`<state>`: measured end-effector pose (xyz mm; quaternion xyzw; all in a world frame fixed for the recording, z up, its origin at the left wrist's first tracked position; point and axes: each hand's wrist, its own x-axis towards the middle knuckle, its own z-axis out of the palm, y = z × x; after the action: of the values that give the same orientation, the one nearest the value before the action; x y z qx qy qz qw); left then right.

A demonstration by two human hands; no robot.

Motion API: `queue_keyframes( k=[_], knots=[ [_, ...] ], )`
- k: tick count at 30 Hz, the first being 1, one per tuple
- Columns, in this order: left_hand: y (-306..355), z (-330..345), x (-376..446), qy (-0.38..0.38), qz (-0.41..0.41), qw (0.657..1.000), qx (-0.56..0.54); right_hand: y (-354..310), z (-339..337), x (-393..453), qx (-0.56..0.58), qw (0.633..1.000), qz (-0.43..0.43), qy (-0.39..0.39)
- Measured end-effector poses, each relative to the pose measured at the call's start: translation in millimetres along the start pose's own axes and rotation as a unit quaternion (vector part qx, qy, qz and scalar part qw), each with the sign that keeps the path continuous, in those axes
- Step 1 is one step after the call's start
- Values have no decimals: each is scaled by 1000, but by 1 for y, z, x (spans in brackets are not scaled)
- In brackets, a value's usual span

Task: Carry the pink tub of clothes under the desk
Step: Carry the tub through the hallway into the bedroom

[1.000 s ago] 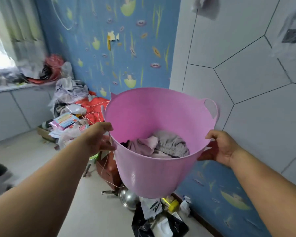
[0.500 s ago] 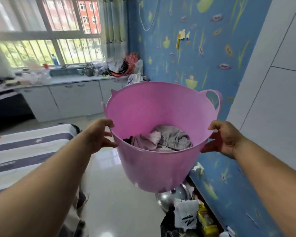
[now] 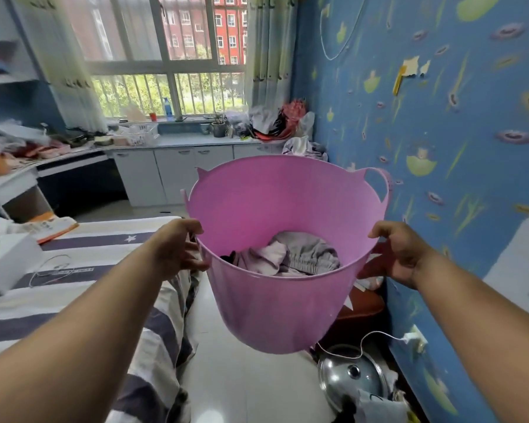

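Beyond the striped bed (image 3: 74, 288), the desk (image 3: 74, 160) waits by the window. You hold the pink tub (image 3: 281, 270) aloft, left hand (image 3: 177, 248) and right hand (image 3: 400, 254) clamping opposite rims to keep the clothes (image 3: 290, 254) level.

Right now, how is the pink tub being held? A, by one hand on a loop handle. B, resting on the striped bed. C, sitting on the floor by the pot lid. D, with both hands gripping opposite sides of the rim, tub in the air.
D: the left hand and right hand clasp opposite sides of the pink tub, which hangs clear above the floor.
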<state>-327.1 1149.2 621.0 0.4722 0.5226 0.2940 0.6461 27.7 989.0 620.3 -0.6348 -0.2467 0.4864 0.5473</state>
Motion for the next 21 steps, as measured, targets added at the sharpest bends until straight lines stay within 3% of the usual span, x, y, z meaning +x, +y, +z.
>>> queue_keyframes(
  k=[12,21],
  knots=[
    [55,-106,110,-5,1,1000,-18,-37,120,107,-7,1000,2,-2],
    [78,-154,163,14,13,1000,-16,-56,173,176,-4,1000,13,-24]
  ],
)
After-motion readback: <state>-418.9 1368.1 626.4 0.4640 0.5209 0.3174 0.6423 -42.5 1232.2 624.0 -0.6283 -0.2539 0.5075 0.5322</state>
